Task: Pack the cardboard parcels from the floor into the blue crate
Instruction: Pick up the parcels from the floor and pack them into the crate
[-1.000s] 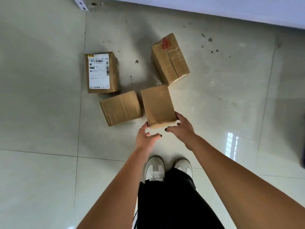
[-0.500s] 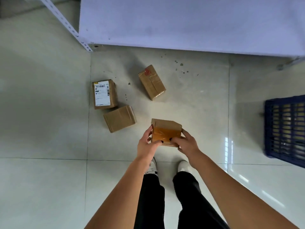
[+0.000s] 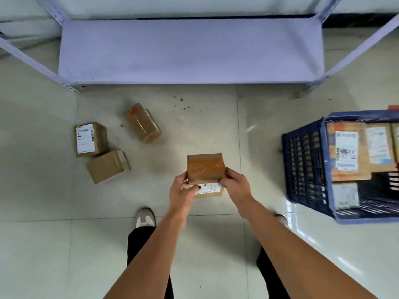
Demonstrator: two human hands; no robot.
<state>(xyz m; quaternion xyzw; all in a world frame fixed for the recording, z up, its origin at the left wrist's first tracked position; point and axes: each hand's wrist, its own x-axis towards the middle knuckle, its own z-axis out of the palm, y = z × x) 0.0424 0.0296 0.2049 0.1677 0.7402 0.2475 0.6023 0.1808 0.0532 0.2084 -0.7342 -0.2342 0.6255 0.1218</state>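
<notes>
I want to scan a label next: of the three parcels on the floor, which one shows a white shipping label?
The leftmost parcel, the one beside the plain parcel. The third, the red-marked parcel, shows only tape.

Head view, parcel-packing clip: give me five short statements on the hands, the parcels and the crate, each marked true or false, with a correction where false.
1. Both hands hold one cardboard parcel, left hand and right hand on opposite sides. True.
2. Four parcels lie on the floor. False: three lie there, the labelled parcel, the plain parcel and the red-marked parcel.
3. The blue crate is empty. False: it already holds several labelled parcels.
4. The crate stands to the person's right. True.
5. The held parcel rests on the shelf. False: it is lifted clear, above the floor.
</notes>
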